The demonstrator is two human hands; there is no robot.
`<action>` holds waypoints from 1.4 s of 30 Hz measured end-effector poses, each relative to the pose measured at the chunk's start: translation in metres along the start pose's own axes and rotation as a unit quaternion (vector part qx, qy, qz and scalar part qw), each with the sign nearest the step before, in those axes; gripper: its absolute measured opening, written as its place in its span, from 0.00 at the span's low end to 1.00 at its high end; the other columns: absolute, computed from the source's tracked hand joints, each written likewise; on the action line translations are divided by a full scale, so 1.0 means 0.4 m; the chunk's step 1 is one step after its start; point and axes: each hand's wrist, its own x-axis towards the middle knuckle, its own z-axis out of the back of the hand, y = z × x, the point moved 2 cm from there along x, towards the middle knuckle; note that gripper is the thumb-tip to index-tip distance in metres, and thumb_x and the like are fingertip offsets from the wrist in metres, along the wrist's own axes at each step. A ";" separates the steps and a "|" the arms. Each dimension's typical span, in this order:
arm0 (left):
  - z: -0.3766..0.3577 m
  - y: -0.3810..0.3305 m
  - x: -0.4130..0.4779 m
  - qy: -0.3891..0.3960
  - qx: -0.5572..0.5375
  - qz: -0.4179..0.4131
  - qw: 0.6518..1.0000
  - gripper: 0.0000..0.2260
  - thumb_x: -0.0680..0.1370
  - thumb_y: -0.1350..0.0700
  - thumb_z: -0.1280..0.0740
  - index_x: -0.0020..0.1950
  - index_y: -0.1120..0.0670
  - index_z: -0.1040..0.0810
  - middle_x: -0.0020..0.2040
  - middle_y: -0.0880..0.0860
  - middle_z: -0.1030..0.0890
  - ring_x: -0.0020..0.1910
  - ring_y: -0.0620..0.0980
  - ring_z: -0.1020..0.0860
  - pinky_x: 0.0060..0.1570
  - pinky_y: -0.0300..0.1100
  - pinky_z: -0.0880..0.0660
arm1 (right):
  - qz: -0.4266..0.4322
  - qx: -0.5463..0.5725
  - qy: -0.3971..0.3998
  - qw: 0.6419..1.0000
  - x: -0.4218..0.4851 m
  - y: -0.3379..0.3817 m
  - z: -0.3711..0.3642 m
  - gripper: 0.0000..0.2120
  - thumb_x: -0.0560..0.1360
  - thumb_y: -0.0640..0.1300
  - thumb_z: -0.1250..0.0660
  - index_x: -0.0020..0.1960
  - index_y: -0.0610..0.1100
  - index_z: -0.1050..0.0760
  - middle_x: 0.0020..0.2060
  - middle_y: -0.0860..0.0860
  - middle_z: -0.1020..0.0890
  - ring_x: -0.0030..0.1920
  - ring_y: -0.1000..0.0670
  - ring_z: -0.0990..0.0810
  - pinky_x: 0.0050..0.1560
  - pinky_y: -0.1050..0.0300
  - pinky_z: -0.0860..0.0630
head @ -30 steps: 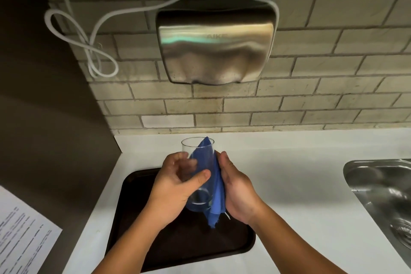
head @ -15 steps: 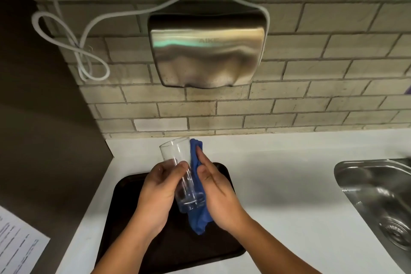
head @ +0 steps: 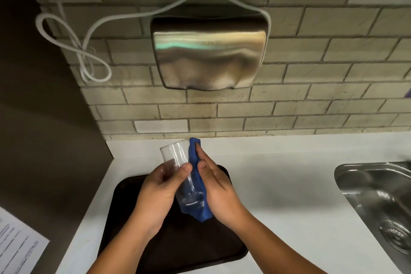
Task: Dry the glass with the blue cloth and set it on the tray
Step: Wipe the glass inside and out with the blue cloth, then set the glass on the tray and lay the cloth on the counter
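A clear drinking glass (head: 175,158) is held tilted above the dark brown tray (head: 178,247), its mouth pointing up and to the left. My left hand (head: 160,191) grips the glass around its middle. My right hand (head: 215,187) presses the blue cloth (head: 194,158) flat against the right side of the glass, fingers stretched along it. The cloth wraps under the glass's base and hangs a little below it. The tray lies on the white counter, partly hidden by both forearms.
A steel sink (head: 378,202) is set into the white counter (head: 278,184) at the right. A metal hand dryer (head: 209,51) with a looped white cable (head: 89,51) hangs on the tiled wall. A printed sheet (head: 15,249) is at lower left.
The glass has tilted to the left. The cloth, inside the glass a second ago, now lies along its outer right side, with my right hand flattened against it.
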 end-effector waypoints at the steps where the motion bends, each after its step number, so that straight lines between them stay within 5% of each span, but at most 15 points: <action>1: 0.000 -0.002 0.001 -0.004 0.011 0.006 1.000 0.27 0.69 0.41 0.14 0.63 0.53 0.12 0.57 0.55 0.08 0.58 0.53 0.10 0.64 0.52 0.17 | -0.001 -0.004 -0.008 1.000 0.004 0.004 0.004 0.19 0.88 0.55 0.45 0.76 0.72 0.33 0.68 0.75 0.20 0.71 0.67 0.22 0.69 0.71 0.26; 3: 0.001 -0.002 0.005 -0.021 0.014 0.013 1.000 0.34 0.67 0.44 0.12 0.68 0.55 0.16 0.60 0.57 0.09 0.58 0.53 0.10 0.63 0.50 0.17 | -0.009 0.005 -0.028 1.000 0.015 0.001 0.016 0.20 0.88 0.58 0.45 0.77 0.69 0.29 0.73 0.66 0.20 0.75 0.61 0.23 0.75 0.63 0.27; 7: -0.015 0.000 0.011 -0.033 0.041 -0.002 0.999 0.16 0.76 0.65 0.20 0.62 0.57 0.16 0.59 0.62 0.12 0.46 0.40 0.10 0.45 0.33 0.17 | -0.103 0.107 -0.056 0.987 0.034 -0.018 0.038 0.27 0.83 0.69 0.42 0.69 0.54 0.16 0.65 0.44 0.12 0.68 0.43 0.14 0.72 0.47 0.20; 10: -0.031 0.007 0.016 -0.019 0.086 -0.033 0.996 0.17 0.77 0.72 0.23 0.59 0.53 0.17 0.57 0.55 0.13 0.47 0.36 0.12 0.45 0.30 0.18 | -0.159 0.166 -0.031 0.973 0.037 -0.029 0.047 0.33 0.83 0.71 0.41 0.69 0.47 0.16 0.67 0.37 0.15 0.70 0.38 0.17 0.78 0.38 0.27; 16: -0.041 0.032 0.009 -0.024 0.095 -0.097 0.990 0.25 0.74 0.68 0.18 0.64 0.50 0.21 0.61 0.57 0.14 0.64 0.50 0.14 0.68 0.47 0.20 | -0.250 0.253 -0.036 0.934 0.037 -0.084 0.060 0.30 0.88 0.61 0.43 0.68 0.37 0.16 0.68 0.34 0.16 0.72 0.35 0.18 0.79 0.38 0.28; 19: -0.041 0.060 0.004 -0.022 0.105 -0.106 0.989 0.27 0.72 0.66 0.16 0.64 0.47 0.21 0.58 0.57 0.13 0.63 0.51 0.13 0.66 0.44 0.18 | -0.272 0.269 -0.048 0.923 0.027 -0.115 0.066 0.28 0.89 0.57 0.43 0.67 0.36 0.16 0.68 0.33 0.16 0.71 0.34 0.18 0.79 0.36 0.28; 22: -0.034 0.076 0.010 -0.029 0.116 -0.116 0.986 0.26 0.64 0.48 0.17 0.58 0.32 0.20 0.56 0.47 0.12 0.58 0.43 0.13 0.57 0.34 0.19 | -0.290 0.276 -0.035 0.916 0.008 -0.141 0.070 0.27 0.89 0.55 0.44 0.69 0.35 0.17 0.69 0.32 0.18 0.74 0.32 0.22 0.80 0.35 0.31; 25: -0.002 0.095 0.036 -0.054 0.116 -0.116 0.985 0.25 0.64 0.44 0.18 0.56 0.28 0.21 0.56 0.46 0.12 0.58 0.42 0.14 0.57 0.36 0.18 | -0.317 0.265 -0.018 0.910 -0.016 -0.159 0.080 0.24 0.88 0.53 0.38 0.70 0.35 0.19 0.70 0.32 0.18 0.75 0.33 0.23 0.80 0.37 0.30; 28: 0.049 0.127 0.067 -0.090 0.115 -0.115 0.982 0.28 0.67 0.52 0.14 0.60 0.38 0.23 0.56 0.51 0.14 0.57 0.48 0.14 0.63 0.46 0.19 | -0.303 0.235 -0.013 0.923 -0.041 -0.171 0.105 0.23 0.81 0.45 0.25 0.72 0.34 0.21 0.69 0.30 0.19 0.73 0.31 0.21 0.77 0.37 0.27; 31: 0.087 0.182 0.086 -0.095 0.120 -0.096 0.983 0.27 0.72 0.67 0.16 0.59 0.43 0.24 0.59 0.50 0.16 0.56 0.39 0.13 0.62 0.44 0.18 | -0.275 0.195 -0.063 0.939 -0.066 -0.184 0.145 0.25 0.76 0.37 0.21 0.71 0.35 0.22 0.65 0.30 0.16 0.69 0.30 0.18 0.68 0.38 0.21; 36: 0.108 0.260 0.081 -0.101 0.166 -0.069 0.978 0.26 0.72 0.68 0.16 0.57 0.45 0.25 0.59 0.50 0.17 0.55 0.31 0.15 0.50 0.25 0.21 | -0.227 0.251 -0.124 0.933 -0.107 -0.195 0.224 0.20 0.78 0.25 0.33 0.67 0.37 0.18 0.59 0.33 0.12 0.55 0.36 0.11 0.52 0.46 0.12; 42: 0.097 0.313 0.085 -0.090 0.199 -0.055 0.974 0.27 0.72 0.64 0.15 0.58 0.45 0.27 0.59 0.51 0.20 0.61 0.42 0.18 0.53 0.31 0.24 | -0.184 0.362 -0.147 0.902 -0.138 -0.191 0.335 0.28 0.68 0.25 0.35 0.68 0.31 0.21 0.58 0.31 0.14 0.53 0.35 0.10 0.54 0.43 0.12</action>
